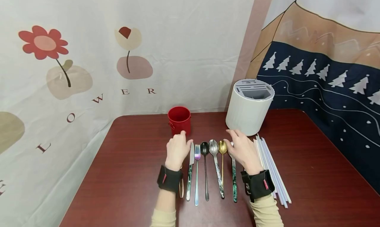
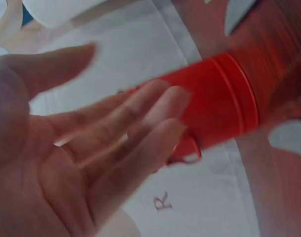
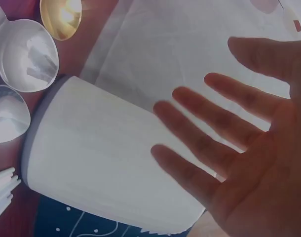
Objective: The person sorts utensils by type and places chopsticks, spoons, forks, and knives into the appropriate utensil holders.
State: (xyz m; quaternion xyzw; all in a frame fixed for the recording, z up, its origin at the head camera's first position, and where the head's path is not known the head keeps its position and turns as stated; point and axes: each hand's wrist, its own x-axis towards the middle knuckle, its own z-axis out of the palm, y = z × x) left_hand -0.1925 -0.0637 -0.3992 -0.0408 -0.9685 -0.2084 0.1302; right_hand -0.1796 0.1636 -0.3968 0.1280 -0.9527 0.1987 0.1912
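My left hand [image 1: 177,149] hovers over the left end of a row of cutlery, just in front of a red cup [image 1: 182,125]. Its fingers look loosely extended and hold nothing in the left wrist view. Over the row's right end is my right hand [image 1: 244,151], fingers spread and empty, before a white cylindrical holder [image 3: 106,153] with a slotted grey top. Between the hands lie a knife [image 1: 190,177], an iridescent fork [image 1: 197,174], a black spoon [image 1: 205,149], a silver spoon [image 1: 213,147], a gold spoon [image 1: 222,148] and a green-handled spoon [image 1: 234,184].
A bundle of pale sticks [image 1: 274,177] lies right of my right wrist. A copper-coloured handle [image 1: 181,190] shows partly from beneath my left wrist. The dark red table [image 1: 124,174] backs onto a printed white cloth [image 1: 190,55]; a navy tree-patterned cloth [image 1: 320,98] hangs at the right.
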